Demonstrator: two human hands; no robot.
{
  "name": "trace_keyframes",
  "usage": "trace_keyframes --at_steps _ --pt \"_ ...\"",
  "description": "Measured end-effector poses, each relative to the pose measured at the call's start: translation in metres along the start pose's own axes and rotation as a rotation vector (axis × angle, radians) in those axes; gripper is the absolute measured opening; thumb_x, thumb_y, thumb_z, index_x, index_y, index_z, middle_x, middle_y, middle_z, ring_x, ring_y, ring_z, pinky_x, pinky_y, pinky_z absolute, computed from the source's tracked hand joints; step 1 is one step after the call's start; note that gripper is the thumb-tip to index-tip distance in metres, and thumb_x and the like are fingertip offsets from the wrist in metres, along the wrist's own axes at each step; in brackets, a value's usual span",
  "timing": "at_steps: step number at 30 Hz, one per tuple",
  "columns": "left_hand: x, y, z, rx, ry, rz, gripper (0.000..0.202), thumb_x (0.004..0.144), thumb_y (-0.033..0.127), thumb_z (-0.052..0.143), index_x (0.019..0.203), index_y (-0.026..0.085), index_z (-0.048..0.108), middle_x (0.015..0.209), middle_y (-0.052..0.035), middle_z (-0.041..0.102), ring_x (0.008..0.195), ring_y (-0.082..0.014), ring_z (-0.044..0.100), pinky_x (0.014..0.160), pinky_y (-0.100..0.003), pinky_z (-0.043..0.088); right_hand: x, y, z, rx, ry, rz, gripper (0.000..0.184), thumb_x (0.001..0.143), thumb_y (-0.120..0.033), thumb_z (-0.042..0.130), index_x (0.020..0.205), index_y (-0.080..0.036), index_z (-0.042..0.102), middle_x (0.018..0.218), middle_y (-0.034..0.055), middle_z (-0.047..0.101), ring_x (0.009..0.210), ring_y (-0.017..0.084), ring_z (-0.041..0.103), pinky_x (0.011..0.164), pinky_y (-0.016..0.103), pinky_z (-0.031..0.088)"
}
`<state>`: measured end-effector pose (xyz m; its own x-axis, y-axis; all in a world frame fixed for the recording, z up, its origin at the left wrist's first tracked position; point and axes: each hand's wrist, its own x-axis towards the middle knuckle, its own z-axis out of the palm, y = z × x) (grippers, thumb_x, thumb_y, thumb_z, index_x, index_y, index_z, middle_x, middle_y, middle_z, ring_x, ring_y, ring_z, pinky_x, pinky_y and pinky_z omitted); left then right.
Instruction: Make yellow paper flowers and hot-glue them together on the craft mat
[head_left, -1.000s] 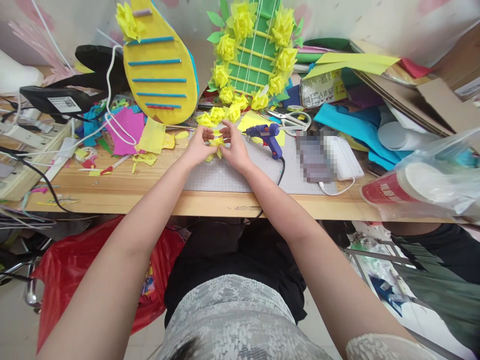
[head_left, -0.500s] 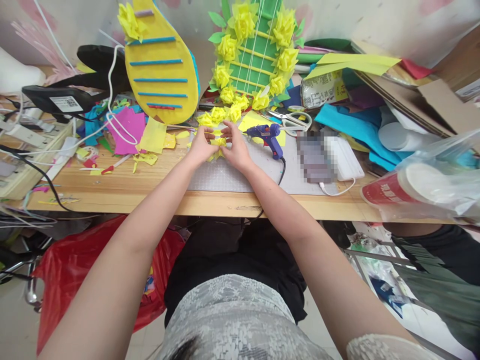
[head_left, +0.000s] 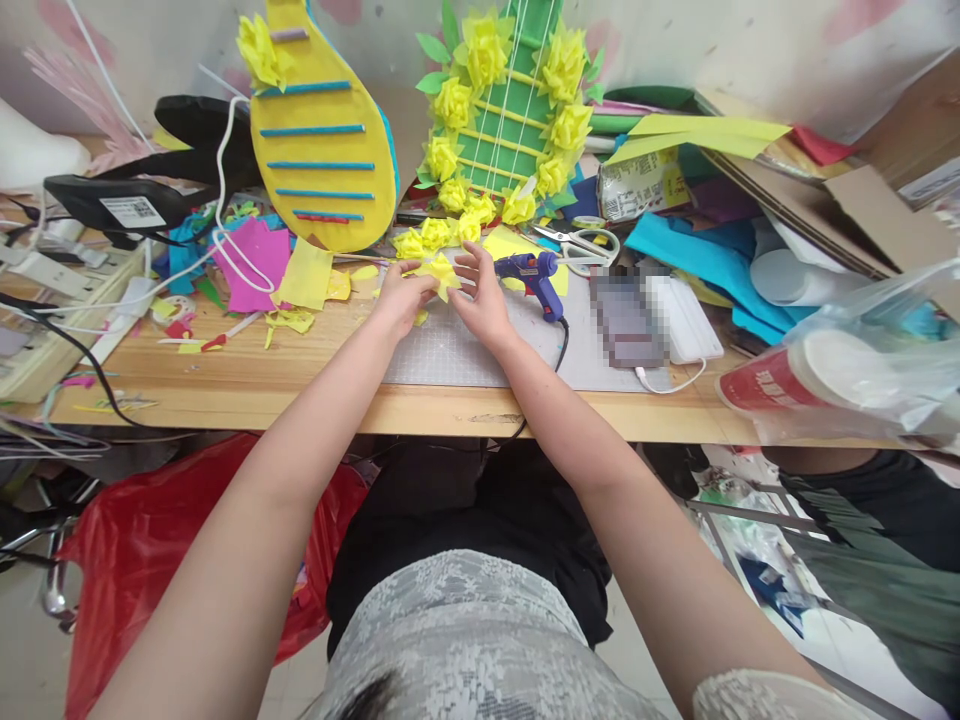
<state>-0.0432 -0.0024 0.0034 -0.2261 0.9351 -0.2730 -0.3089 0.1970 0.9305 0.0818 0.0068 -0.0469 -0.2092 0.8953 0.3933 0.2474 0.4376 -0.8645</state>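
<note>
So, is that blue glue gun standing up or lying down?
Lying down: the glue gun shows its flat side, handle included, against the grey mat.

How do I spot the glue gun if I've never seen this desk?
Start at the wooden desk, with its gray cutting mat. Just right of the right hand, find the glue gun. It's blue-purple and pistol-shaped with a black cord, unlike the pale-handled scissors behind it.

A red cup [head_left: 772, 379] sits near a white power bank [head_left: 685, 318].
</note>
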Motion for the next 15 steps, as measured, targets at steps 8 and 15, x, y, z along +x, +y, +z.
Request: trace_keyframes --at_steps 8,15 --pt "-0.001 0.005 -0.005 0.058 -0.083 0.016 0.030 0.064 0.002 0.062 0.087 0.017 0.049 0.074 0.0005 0.060 0.070 -0.0096 0.061 0.077 -0.025 0.050 0.001 -0.007 -0.002 -0.019 0.055 0.109 0.058 0.086 -0.031 0.050 0.137 -0.028 0.023 0.127 0.0105 0.051 0.113 0.018 0.057 0.091 0.036 0.053" --pt "0.035 0.019 -0.048 0.307 0.049 0.402 0.021 0.066 0.012 0.064 0.082 0.019 0.052 0.081 0.0001 0.060 0.081 -0.0113 0.060 0.081 -0.026 0.050 -0.001 -0.003 0.000 -0.159 0.058 0.067 0.053 0.087 -0.025 0.046 0.136 -0.023 0.026 0.123 0.0118 0.053 0.110 0.018 0.057 0.092 0.037 0.051"
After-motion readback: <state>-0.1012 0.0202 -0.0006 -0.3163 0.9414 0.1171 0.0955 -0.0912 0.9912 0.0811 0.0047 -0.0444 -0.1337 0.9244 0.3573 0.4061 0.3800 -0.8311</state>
